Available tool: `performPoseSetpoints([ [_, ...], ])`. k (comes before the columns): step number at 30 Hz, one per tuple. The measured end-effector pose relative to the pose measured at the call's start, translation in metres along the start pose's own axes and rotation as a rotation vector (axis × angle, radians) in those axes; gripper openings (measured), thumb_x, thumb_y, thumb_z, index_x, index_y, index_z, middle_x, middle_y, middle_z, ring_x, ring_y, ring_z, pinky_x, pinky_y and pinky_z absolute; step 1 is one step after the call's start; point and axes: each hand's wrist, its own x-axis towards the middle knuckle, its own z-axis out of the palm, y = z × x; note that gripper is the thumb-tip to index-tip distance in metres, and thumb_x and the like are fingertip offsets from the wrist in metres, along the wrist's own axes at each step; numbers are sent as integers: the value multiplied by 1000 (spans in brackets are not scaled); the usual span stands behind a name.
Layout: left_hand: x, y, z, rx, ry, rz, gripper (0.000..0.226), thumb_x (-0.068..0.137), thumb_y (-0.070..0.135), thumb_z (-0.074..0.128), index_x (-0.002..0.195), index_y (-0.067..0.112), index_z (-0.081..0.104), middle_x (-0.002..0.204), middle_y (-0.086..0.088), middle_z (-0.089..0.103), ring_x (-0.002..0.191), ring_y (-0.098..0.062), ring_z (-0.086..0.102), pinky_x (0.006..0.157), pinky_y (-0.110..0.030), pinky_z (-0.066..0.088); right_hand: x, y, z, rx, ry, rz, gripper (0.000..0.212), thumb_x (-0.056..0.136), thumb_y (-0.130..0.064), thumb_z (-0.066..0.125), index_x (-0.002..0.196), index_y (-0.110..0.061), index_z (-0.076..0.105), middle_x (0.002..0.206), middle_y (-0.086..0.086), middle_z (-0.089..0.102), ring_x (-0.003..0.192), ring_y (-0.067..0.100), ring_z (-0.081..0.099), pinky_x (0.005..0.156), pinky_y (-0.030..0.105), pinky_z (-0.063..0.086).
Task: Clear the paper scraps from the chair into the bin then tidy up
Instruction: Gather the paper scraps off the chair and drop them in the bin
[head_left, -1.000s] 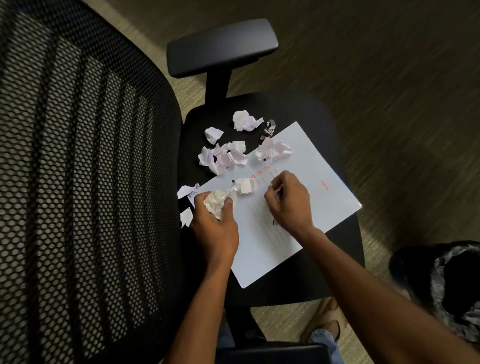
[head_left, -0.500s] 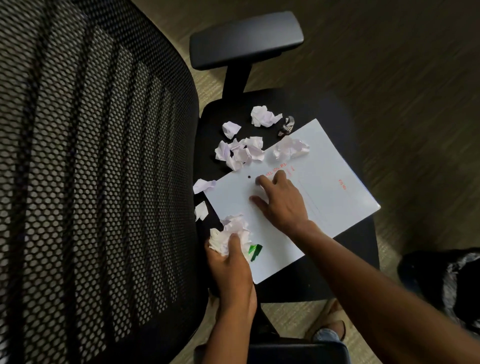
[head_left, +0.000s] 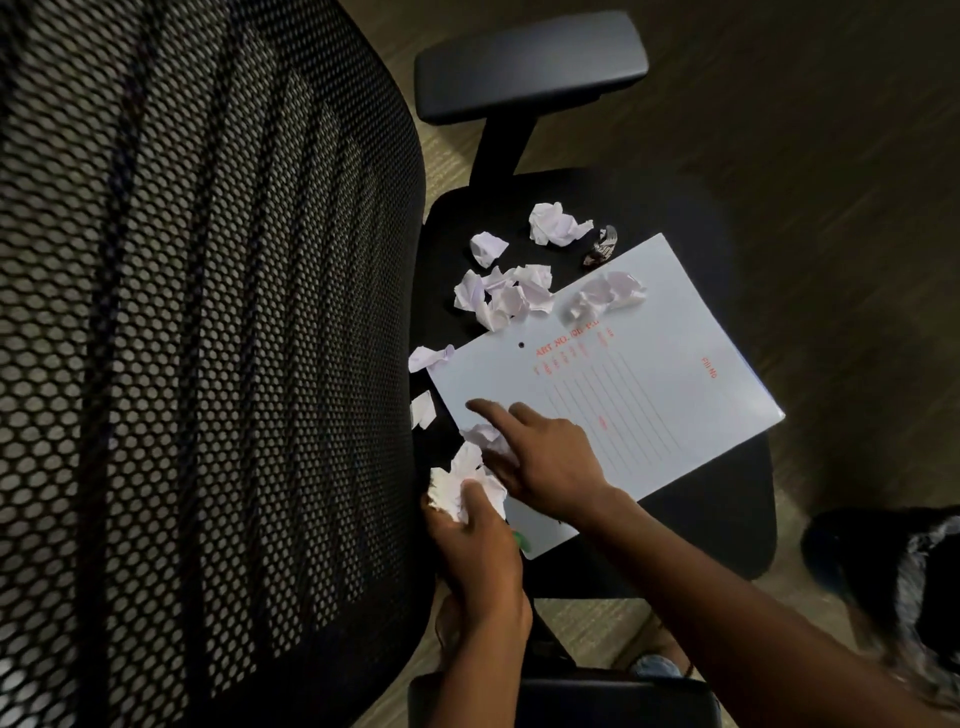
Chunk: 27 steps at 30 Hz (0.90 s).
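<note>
Just above the left hand (head_left: 480, 540), closed on a scrap wad (head_left: 462, 486), right hand (head_left: 540, 462) touched it, forefinger extended, holding nothing clear.

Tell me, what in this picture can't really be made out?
All in the head view:
- Bin: cut off by the right edge and blurred, so its contents can't be seen.
- Red print on the white folder: too small and faint to read fully.
- Small dark wrapper: too small to identify.
- Green mark on the folder's near corner: mostly hidden by the left hand.
</note>
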Motion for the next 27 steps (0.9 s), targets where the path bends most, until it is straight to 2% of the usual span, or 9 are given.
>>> performPoseSetpoints([
  [2,-1,-2,-3,18,-19,42,36,102,7,52,135,22,55,131,-7,65,114,-24,66,98,-44,56,1,1,7,-121,-95,32,58,101,-48,55,154,-36,37,100,4,59,62,26,52,52,27,26],
  [5,1,-4,-7,30,-49,94,35,101,2,49,121,29,61,123,-3,67,108,-17,68,78,-21,57,2,2,14,-166,-143,50,42,105,-46,50,144,-32,45,108,7,60,64,22,44,53,27,24],
  [10,3,-2,-6,-17,-24,9,29,101,3,50,119,19,66,117,-6,71,103,-19,69,88,-36,57,-2,9,15,-9,-68,95,24,103,-38,54,122,-23,56,107,5,64,76,27,62,65,34,49],
  [13,5,-1,-1,-25,-36,-6,25,101,7,55,122,13,66,116,-6,72,96,-11,70,81,-27,56,-2,12,6,331,40,359,17,96,-35,67,105,-21,68,100,-2,72,82,17,65,71,31,51],
  [16,8,-2,7,5,-80,12,10,97,26,68,106,20,70,106,0,77,84,-5,74,68,-19,56,-1,6,-11,1074,113,760,21,91,-33,76,93,-13,76,81,1,70,56,13,56,46,22,41],
  [19,4,0,23,45,-121,-48,27,90,54,70,97,28,71,95,5,78,84,-11,75,70,-31,58,-15,5,-32,1621,73,843,18,91,-21,72,90,-4,76,79,7,63,47,11,42,46,23,32],
  [23,-9,5,49,67,-215,-161,45,85,72,63,103,31,72,101,2,79,89,-18,77,82,-41,63,-39,5,-50,1782,50,838,12,92,-25,70,95,-14,71,88,7,67,68,16,61,58,24,47],
  [25,-22,4,61,99,-304,-163,58,84,75,60,114,28,74,108,1,79,95,-21,77,87,-44,63,-50,8,-53,1731,146,841,23,93,-32,73,101,-12,71,98,11,74,86,22,71,74,32,54],
  [27,-37,1,72,127,-383,-168,60,83,78,59,117,31,74,110,4,79,97,-20,77,86,-41,64,-62,15,-58,1585,287,801,27,96,-34,73,110,-11,71,105,7,79,96,21,77,79,32,60],
])
